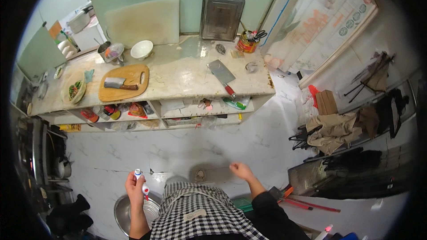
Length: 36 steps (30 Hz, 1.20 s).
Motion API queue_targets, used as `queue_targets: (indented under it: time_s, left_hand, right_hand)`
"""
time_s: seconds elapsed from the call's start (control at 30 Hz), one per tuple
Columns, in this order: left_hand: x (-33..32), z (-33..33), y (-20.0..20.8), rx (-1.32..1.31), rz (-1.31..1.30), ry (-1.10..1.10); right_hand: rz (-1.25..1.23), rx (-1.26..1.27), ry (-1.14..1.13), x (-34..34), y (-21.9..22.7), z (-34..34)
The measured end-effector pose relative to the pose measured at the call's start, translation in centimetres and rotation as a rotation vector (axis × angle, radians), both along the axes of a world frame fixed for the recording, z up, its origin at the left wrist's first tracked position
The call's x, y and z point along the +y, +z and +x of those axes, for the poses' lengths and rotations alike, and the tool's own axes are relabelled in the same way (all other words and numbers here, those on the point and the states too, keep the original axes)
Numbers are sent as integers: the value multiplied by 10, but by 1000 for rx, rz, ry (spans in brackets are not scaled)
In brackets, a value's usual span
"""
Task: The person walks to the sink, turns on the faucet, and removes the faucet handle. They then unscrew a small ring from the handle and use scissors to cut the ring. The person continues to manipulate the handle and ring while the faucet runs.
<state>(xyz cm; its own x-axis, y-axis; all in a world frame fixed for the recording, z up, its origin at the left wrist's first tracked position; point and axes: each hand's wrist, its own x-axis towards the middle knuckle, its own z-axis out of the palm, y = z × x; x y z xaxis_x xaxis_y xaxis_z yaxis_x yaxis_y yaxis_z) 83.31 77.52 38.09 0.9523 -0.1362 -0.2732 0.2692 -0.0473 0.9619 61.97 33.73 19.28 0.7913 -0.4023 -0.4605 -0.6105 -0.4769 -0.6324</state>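
Observation:
My left hand (132, 186) is closed around a small white bottle (145, 189) with a blue ring near its neck and red marks lower down. It is held upright, slightly tilted, above a round metal basin (121, 213) on the floor. To the right of my checked apron (195, 209), my right hand (241, 171) hangs over the floor with its fingers curled in. Anything inside those fingers is hidden. Neither hand touches the counter ahead.
Across the floor stands a counter (178, 90) with shelves. On it are a wooden cutting board (106, 92) with a cleaver (116, 83), a second red-handled cleaver (221, 72), a white bowl (142, 50) and a tin of utensils (247, 44). A folding chair with clothing (333, 129) stands right.

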Motion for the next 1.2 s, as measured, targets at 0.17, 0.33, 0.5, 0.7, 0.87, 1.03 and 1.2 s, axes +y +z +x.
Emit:
queue_targets:
  time_s: [0.17, 0.33, 0.5, 0.7, 0.87, 1.03, 1.2]
  left_hand:
    - [-85, 53, -11, -173, 119, 3]
    - [-192, 118, -12, -403, 378, -63]
    - [-307, 199, 2, -693, 454, -290]
    - [-410, 246, 18, -634, 504, -298]
    - [-477, 229, 19, -586, 550, -144]
    - [-529, 200, 26, -599, 594, -108]
    - [-558, 192, 25, -604, 605, -52]
  right_hand:
    - [-234, -224, 27, -125, 48, 162]
    - [-294, -412, -17, -237, 97, 271]
    - [-388, -443, -184, -356, 159, 339]
    - [-839, -571, -57, -505, 222, 433]
    - [-786, -289, 240, -587, 231, 518]
    - [-844, 107, 617, -611, 238, 561]
    - [-879, -19, 725, -637, 283, 540]
